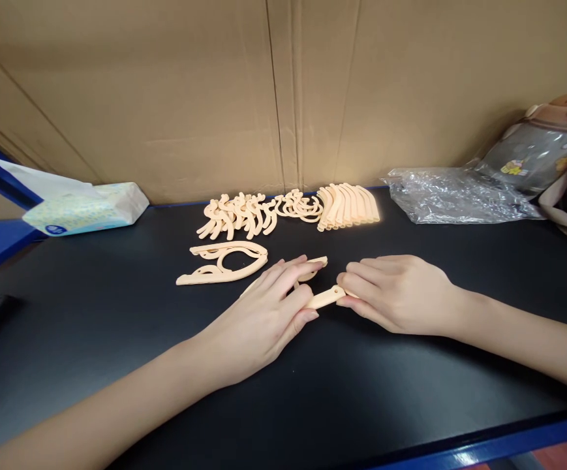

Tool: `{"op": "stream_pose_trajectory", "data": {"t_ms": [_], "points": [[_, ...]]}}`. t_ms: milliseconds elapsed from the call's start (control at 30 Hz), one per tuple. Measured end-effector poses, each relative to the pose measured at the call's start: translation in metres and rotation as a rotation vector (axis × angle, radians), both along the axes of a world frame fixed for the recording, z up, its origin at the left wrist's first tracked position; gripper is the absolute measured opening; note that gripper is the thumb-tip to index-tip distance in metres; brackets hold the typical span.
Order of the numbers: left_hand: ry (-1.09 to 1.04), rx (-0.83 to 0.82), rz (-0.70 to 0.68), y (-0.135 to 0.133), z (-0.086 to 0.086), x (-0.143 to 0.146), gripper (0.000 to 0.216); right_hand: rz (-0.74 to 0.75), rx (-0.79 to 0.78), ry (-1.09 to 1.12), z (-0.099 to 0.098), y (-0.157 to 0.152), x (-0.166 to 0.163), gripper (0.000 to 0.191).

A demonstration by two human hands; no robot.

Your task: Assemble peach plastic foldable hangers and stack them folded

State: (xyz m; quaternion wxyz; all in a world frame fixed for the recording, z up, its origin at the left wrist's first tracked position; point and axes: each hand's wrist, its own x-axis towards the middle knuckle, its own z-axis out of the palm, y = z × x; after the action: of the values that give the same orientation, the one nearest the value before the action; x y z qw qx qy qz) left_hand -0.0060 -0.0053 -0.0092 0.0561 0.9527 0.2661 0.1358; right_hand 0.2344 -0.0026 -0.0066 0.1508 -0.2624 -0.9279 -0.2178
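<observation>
A beige plastic folding hanger (325,299) is under my left hand (268,310), whose fingers are closed around one of its arms. The arm's end, with a small round hole, sticks out to the right, and another arm shows beyond my fingertips. My right hand (405,294) pinches at that holed end. A sliver of a small beige piece (350,294) shows between its fingers, though most of it is hidden. To the left of my left hand lies another folding hanger (231,272), folded, its two arms side by side.
Behind the hands are a pile of short curved hanger pieces (237,215), several hooks (299,205) and a row of long curved arms (349,205). A tissue pack (87,209) lies far left. Clear plastic bags (459,196) lie at the right, against a cardboard wall (190,98).
</observation>
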Motion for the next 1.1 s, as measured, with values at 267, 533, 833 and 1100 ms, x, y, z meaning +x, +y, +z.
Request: {"op": "stream_pose_trajectory", "data": {"t_ms": [267,533,833,1100], "points": [[-0.031,-0.006,-0.012,0.001,0.002,0.001,0.018,0.020,-0.046,0.065,0.001,-0.002,-0.002,0.033],[-0.058,-0.083,0.025,0.002,0.003,-0.001,0.019,0.039,-0.214,0.112,0.002,0.002,0.003,0.021],[-0.318,-0.333,0.182,0.010,0.001,-0.003,0.027,0.145,-0.481,0.166,0.013,-0.004,0.000,0.007],[-0.382,-0.241,0.193,0.017,-0.009,-0.005,0.026,0.153,-0.593,0.188,0.016,-0.003,0.000,0.015]]}}
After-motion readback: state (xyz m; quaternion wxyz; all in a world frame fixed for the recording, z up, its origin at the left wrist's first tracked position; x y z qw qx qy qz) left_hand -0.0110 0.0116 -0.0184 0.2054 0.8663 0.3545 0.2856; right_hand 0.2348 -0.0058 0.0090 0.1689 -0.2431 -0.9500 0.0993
